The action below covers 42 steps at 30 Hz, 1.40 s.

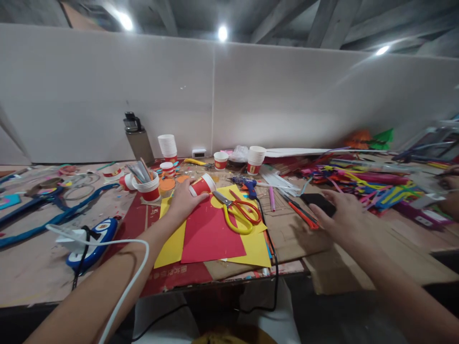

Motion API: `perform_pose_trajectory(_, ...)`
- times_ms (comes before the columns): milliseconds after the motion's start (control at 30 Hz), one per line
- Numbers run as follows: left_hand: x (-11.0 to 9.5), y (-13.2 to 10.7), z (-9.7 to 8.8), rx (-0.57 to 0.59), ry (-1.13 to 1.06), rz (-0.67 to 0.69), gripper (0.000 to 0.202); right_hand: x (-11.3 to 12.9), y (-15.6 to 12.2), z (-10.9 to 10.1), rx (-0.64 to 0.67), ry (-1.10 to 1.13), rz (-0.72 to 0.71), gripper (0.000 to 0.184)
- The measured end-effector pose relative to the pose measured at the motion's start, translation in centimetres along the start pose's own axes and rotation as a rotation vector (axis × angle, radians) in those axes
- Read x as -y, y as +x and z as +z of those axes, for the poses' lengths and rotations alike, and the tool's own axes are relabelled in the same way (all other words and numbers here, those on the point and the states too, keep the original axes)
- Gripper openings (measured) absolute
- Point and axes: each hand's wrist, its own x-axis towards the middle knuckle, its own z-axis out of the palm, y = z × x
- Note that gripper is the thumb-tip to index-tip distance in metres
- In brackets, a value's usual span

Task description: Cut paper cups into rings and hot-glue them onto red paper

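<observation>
Monitoring remotely, I see left hand point(183, 200) clamped round a tilted paper cup point(204, 185), likely side-gripped to free its rim, behind front edge of surface point(25, 284); right hand point(340, 212) closed on black block point(318, 203).

Three glaring overhead lamps point(223, 33), dim ceiling point(201, 16), pale sheen on partition point(287, 110), darkness under front edge of worktop point(25, 282), stretched blur towards its right end
</observation>
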Motion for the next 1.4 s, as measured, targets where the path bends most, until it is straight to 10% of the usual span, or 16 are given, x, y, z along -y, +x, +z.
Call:
perform_pose_trajectory(167,0.1,0.4,-0.3,-0.126,-0.194,-0.022,0.055,10.5,-0.4,-1.1,0.168,0.366,-0.388,0.024)
perform_pose_trajectory(400,0.0,0.7,0.4,-0.026,-0.859,-0.296,0.049,17.9,-0.9,1.4,0.665,-0.04,-0.533,0.032)
perform_pose_trajectory(767,-0.2,1.8,-0.6,-0.111,-1.311,-0.31,0.039,18.2,0.6,2.4,0.719,0.063,-0.317,0.055)
perform_pose_trajectory(900,-0.2,2.1,-1.1,-0.175,-1.368,-0.325,0.035,17.0,1.4,2.7,0.577,0.483,-0.127,0.052)
perform_pose_trajectory(1200,-1.0,1.3,-1.0,-0.089,-1.39,-0.462,0.033,21.4,3.8,4.3,0.241,1.311,-0.2,0.07)
perform_pose_trajectory(1400,-2.3,0.5,-1.0,0.002,-1.392,-0.481,0.04,21.2,1.8,4.9,0.432,1.28,-0.151,0.042)
